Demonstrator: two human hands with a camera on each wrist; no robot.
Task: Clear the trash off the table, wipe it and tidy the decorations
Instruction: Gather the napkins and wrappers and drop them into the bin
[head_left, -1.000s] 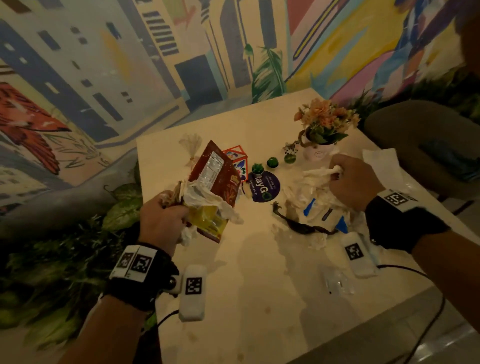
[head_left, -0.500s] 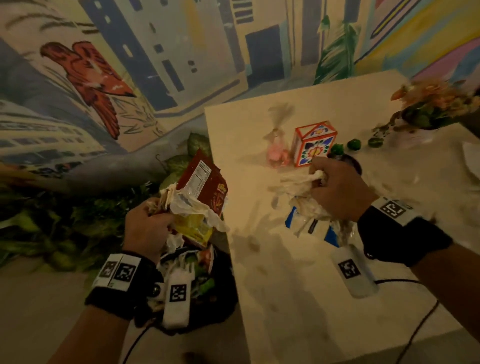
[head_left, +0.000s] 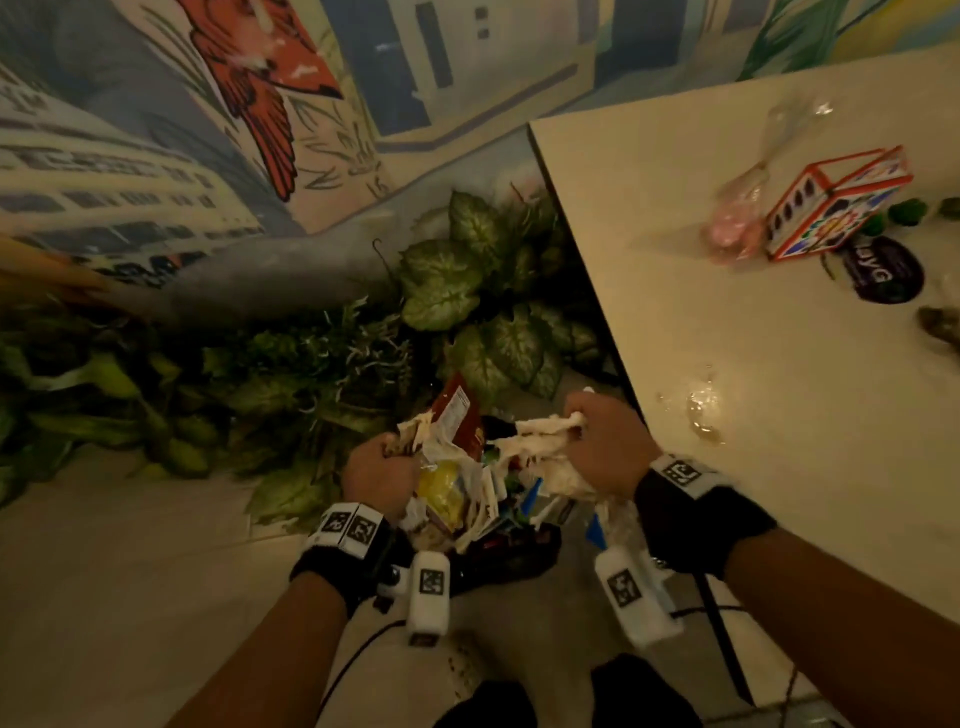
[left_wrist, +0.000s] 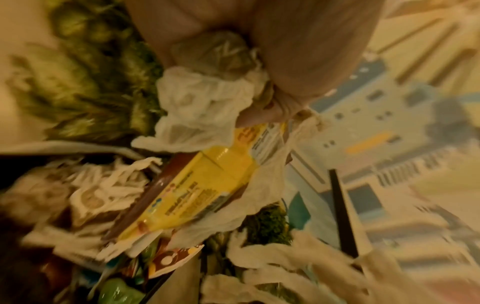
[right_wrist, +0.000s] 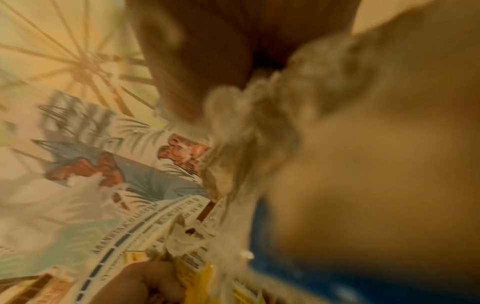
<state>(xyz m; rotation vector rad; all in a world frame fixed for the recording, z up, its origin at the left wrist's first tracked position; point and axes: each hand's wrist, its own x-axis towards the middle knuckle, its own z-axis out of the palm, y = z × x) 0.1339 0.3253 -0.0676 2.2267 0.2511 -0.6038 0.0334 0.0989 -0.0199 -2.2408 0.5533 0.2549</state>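
My left hand (head_left: 379, 470) grips a bundle of snack wrappers (head_left: 454, 441), red and yellow with crumpled paper, over a dark trash bin (head_left: 511, 558) on the floor left of the table (head_left: 727, 364). In the left wrist view the yellow wrapper (left_wrist: 207, 185) and white tissue (left_wrist: 205, 102) hang from my fingers above the trash in the bin. My right hand (head_left: 605, 449) grips a wad of crumpled napkins (head_left: 540, 441) with blue-and-white packets beneath, held beside the table's edge over the same bin. The right wrist view shows the blurred napkin wad (right_wrist: 259, 123).
On the table stand a red-framed patterned box (head_left: 836, 202), a pink candy bag (head_left: 737, 223), a dark round coaster (head_left: 883, 270), small green balls (head_left: 906, 210) and a clear plastic scrap (head_left: 701, 410). Leafy plants (head_left: 467, 291) line the painted wall behind the bin.
Both hands have carried their trash off the table to the left and down, and now hold it over the bin. My view has swung from the tabletop to the floor.
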